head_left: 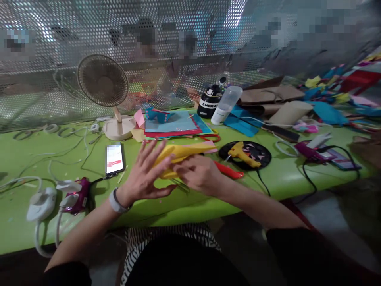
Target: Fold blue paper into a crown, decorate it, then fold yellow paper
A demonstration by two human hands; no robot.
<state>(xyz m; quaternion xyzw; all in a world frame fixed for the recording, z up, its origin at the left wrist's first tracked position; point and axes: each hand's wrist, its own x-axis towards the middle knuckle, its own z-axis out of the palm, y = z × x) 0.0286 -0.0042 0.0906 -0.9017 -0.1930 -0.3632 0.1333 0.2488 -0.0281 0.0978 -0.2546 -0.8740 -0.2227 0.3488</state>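
We're pinching the yellow sheet in the curled fingers of our right hand, while our left hand is spreading its fingers open against the other side. The sheet is sitting between both hands, above the green table. For clean handling, we're probably wanting a light pinch and a steady left palm, avoiding creases. Just beyond, a red object is lying near the yellow glue gun, whose metal tip we're wisely avoiding.
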